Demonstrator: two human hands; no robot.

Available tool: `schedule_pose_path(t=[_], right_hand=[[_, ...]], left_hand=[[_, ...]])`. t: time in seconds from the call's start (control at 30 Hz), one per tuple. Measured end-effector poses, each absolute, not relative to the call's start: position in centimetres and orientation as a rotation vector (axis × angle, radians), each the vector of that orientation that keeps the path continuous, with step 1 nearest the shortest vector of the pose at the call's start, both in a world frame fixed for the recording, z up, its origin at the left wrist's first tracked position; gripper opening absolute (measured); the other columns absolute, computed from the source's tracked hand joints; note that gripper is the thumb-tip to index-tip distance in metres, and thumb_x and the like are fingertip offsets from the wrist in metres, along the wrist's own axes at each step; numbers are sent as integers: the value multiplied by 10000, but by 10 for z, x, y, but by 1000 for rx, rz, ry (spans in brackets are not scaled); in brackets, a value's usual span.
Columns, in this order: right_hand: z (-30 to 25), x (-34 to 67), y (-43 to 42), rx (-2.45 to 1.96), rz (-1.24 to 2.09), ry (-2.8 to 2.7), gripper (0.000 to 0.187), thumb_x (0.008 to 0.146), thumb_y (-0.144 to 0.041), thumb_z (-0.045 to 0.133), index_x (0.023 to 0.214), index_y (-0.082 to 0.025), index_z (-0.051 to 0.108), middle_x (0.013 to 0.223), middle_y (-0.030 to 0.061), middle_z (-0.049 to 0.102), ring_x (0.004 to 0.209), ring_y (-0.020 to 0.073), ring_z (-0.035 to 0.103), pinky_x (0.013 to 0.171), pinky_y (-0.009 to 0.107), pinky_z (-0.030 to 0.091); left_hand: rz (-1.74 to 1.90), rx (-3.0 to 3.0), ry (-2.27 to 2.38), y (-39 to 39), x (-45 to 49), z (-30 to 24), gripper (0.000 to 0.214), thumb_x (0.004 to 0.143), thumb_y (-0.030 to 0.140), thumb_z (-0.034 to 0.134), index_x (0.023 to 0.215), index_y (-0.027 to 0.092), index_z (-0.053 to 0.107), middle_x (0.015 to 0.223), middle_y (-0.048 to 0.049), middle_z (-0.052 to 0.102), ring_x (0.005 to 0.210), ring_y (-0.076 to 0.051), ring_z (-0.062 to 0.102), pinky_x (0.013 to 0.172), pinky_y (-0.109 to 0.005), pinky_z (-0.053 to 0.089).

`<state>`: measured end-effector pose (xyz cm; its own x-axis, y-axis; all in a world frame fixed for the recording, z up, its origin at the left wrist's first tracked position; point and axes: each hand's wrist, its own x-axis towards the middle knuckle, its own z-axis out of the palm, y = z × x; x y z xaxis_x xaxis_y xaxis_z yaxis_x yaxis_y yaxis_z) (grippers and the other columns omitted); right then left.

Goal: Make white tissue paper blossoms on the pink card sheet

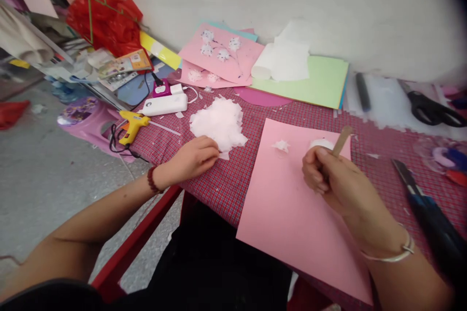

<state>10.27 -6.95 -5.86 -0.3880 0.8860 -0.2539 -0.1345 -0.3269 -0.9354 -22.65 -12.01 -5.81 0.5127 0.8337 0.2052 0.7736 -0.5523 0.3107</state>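
My left hand (197, 158) rests on the checked tablecloth at the near edge of a pile of white tissue paper pieces (219, 121). Its fingers are curled together, and their tips touch the pile; whether they pinch a piece is hidden. My right hand (335, 175) grips a flat wooden stick (342, 142) over a sheet of pink paper (280, 204). On that sheet sits a small white paper tuft (280, 146). Just behind my right fingers lies a white round thing (321, 143), partly covered by the hand.
A yellow glue gun (133, 126) and a white power strip (165, 104) lie at left. Pink sheets with white paper flowers (221, 53), a tissue roll (280, 60) and green paper (321, 80) are behind. At right are a utility knife (419, 199) and black scissors (430, 109).
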Motion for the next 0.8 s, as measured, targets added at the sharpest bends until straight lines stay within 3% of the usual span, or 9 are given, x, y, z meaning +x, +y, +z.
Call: schedule_pose_path(t=[0.1,0.17,0.3,0.4,0.5,0.7,0.8], right_hand=[[-62,102,-66,-1027,1750,-1127,331,896,-458,496,671,-230,582,533,-16,456,497,127,449,537,287,453],[-64,103,-62,-1024,1686,-1086,350,883,-479,509,654,-227,589,613,6,527,601,147,530,662,312,509],[-62,110,-55,-1076,1602,-1037,384,858,-527,533,633,-220,588,633,7,533,570,128,519,584,278,481],[-58,118,-53,-1082,1533,-1097,442,881,-566,473,642,-213,591,517,-17,455,447,98,399,442,240,360],[-59,125,-49,-1068,1445,-1128,439,889,-574,463,680,-213,601,502,-25,467,413,85,369,410,235,301],[-76,133,-40,-1105,1396,-1183,456,892,-611,434,731,-215,595,506,-26,492,458,102,458,467,238,361],[-78,135,-39,-1143,1334,-1241,476,898,-624,405,742,-217,595,507,-18,504,467,107,470,473,242,359]], left_hand=[[779,2296,1465,-115,-217,-47,87,831,148,521,788,157,597,883,-57,635,829,-141,572,779,-287,467],[850,2077,1496,-110,-210,-35,77,803,163,543,738,153,583,810,-36,623,749,-125,562,705,-264,460],[925,1721,1455,-101,-197,-13,75,777,198,564,718,151,558,683,2,566,621,-95,519,585,-231,428],[934,1632,1413,-89,-180,-5,117,760,209,600,708,164,506,641,20,544,551,-73,492,505,-200,393],[918,1652,1346,-69,-156,-5,194,736,199,636,692,175,448,612,41,509,494,-53,454,450,-180,353],[897,1970,1133,-18,-107,-21,188,753,163,599,939,163,573,676,30,550,574,-71,496,524,-194,401],[803,2227,1084,1,-90,-27,39,778,148,568,802,155,597,702,5,602,633,-87,533,600,-215,436]])
